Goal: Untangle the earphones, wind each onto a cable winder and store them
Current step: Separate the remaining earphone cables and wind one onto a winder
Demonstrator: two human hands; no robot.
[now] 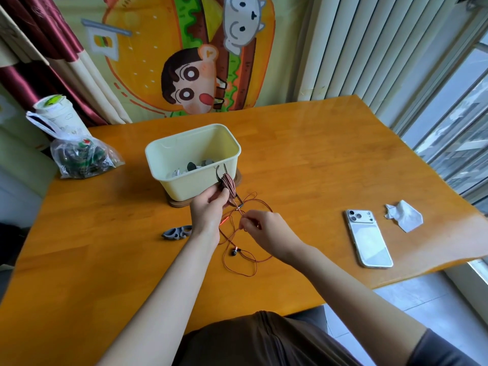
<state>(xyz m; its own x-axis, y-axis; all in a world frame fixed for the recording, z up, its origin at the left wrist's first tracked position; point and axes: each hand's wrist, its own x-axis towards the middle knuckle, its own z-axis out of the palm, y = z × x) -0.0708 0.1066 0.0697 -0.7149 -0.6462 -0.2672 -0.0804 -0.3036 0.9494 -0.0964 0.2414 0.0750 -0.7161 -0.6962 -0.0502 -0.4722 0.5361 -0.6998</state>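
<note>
My left hand (208, 207) grips a dark cable winder (227, 182) with several turns of reddish-brown earphone cable wound on it, held just in front of the cream storage box (169, 154). My right hand (260, 227) pinches the loose part of the same cable a little to the right and nearer me. The rest of the cable (237, 270) trails in loops on the table, with a dark earbud (234, 251) lying between my forearms. A spare grey winder (177, 231) lies on the table left of my left wrist. Small items lie in the box.
A white phone (368, 239) lies face down at the right with a crumpled tissue (404, 215) beyond it. A clear plastic bag (81, 157) and a paper cup (56, 112) stand at the table's far left. The box sits on a wooden coaster (182, 203).
</note>
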